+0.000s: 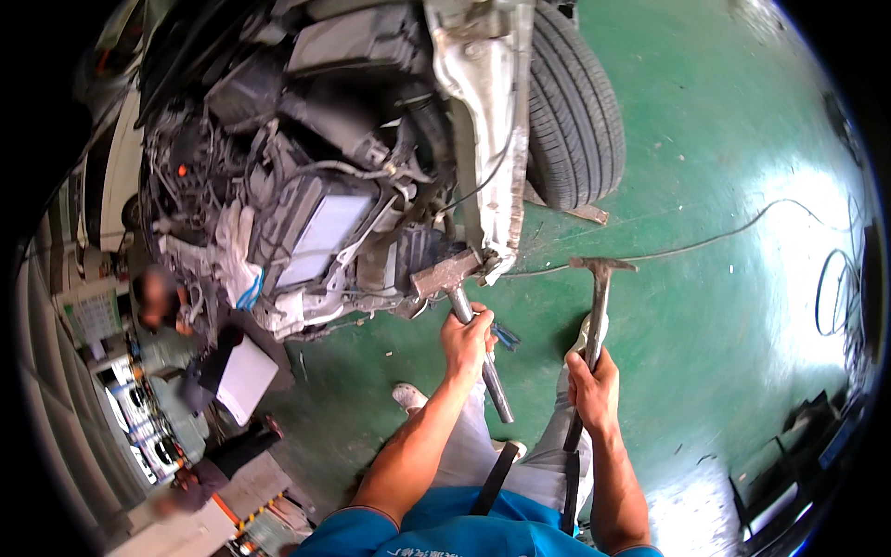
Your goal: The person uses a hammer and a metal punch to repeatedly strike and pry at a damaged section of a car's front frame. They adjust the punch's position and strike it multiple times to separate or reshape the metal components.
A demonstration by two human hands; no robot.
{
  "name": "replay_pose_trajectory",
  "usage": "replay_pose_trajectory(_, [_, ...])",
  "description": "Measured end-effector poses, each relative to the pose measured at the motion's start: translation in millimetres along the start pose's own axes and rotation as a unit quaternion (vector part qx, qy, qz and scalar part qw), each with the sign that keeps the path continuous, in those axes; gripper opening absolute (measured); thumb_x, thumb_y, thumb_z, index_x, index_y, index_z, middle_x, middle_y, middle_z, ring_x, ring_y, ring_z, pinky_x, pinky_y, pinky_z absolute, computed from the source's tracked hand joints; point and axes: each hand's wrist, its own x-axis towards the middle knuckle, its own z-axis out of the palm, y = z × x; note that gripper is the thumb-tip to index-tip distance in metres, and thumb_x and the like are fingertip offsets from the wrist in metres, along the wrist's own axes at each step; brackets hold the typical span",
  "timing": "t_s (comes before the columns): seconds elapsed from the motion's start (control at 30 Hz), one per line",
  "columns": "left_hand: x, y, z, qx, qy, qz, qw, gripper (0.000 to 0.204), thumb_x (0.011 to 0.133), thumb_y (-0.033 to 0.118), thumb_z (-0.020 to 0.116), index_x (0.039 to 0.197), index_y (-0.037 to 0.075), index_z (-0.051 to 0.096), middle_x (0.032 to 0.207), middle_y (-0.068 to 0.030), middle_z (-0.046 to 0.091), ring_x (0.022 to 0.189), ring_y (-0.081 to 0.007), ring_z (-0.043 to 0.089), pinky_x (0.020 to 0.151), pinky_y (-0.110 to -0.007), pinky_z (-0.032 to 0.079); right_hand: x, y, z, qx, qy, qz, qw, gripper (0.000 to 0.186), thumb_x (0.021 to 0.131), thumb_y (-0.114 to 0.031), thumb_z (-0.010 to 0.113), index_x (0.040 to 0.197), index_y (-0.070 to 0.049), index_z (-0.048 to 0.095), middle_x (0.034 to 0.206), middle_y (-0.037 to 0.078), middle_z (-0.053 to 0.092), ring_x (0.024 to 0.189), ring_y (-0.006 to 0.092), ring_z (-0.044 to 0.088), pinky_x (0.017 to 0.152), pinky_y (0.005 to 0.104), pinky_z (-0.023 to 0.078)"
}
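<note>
My left hand is closed around the metal handle of a heavy hammer. Its blocky, worn head is beside the lower end of a bare, bent metal body rail on an opened-up car. My right hand grips a second hammer, held upright on the right with its narrow, elongated head over the green floor. Close left of the rail lies the exposed engine bay, with hoses, wiring and dark housings.
A tire stands right of the rail, a flat bar below it. A cable crosses the floor to coils at right. Small blue tools lie near my feet. Two other people are at left; dark parts lie lower right.
</note>
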Motion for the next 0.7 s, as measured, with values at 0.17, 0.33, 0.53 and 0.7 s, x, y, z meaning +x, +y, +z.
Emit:
replay_pose_trajectory(0.17, [1, 12, 7, -0.026, 0.007, -0.003, 1.000, 0.014, 0.085, 0.006, 0.068, 0.093, 0.004, 0.056, 0.059, 0.0009, 0.049, 0.042, -0.0073, 0.045, 0.041, -0.024, 0.041, 1, 11, -5, -0.032, 0.020, 0.020, 0.999, 0.021, 0.095, -0.021, 0.062, 0.092, -0.002, 0.053, 0.059, -0.001, 0.048, 0.043, 0.0068, 0.044, 0.040, 0.0231, 0.036])
replay_pose_trajectory(0.33, [-6, -3, 6, 0.003, -0.004, -0.002, 1.000, 0.013, 0.086, 0.006, 0.066, 0.091, 0.004, 0.055, 0.061, 0.0004, 0.050, 0.042, -0.0082, 0.046, 0.039, -0.024, 0.040, -1, 6, 4, -0.055, 0.009, 0.004, 0.998, 0.027, 0.095, -0.027, 0.063, 0.089, -0.003, 0.051, 0.058, -0.001, 0.047, 0.044, 0.0068, 0.045, 0.039, 0.0228, 0.036])
replay_pose_trajectory(0.53, [-11, -4, 23, -0.052, -0.007, -0.003, 0.999, 0.010, 0.086, 0.002, 0.064, 0.089, 0.005, 0.055, 0.056, 0.0013, 0.046, 0.039, -0.0090, 0.041, 0.045, -0.027, 0.044, 6, -3, 26, -0.007, -0.018, -0.010, 1.000, 0.023, 0.097, -0.023, 0.061, 0.088, -0.006, 0.048, 0.062, -0.002, 0.047, 0.045, 0.0064, 0.043, 0.039, 0.0226, 0.036])
replay_pose_trajectory(0.7, [-11, -13, 25, -0.050, -0.022, 0.019, 0.998, 0.006, 0.090, 0.004, 0.060, 0.089, 0.004, 0.054, 0.057, 0.0019, 0.046, 0.043, -0.0078, 0.042, 0.050, -0.027, 0.046, 9, 12, 46, -0.089, -0.029, -0.049, 0.994, 0.025, 0.095, -0.021, 0.062, 0.092, 0.000, 0.049, 0.064, 0.008, 0.055, 0.056, 0.0158, 0.053, 0.052, 0.0356, 0.045])
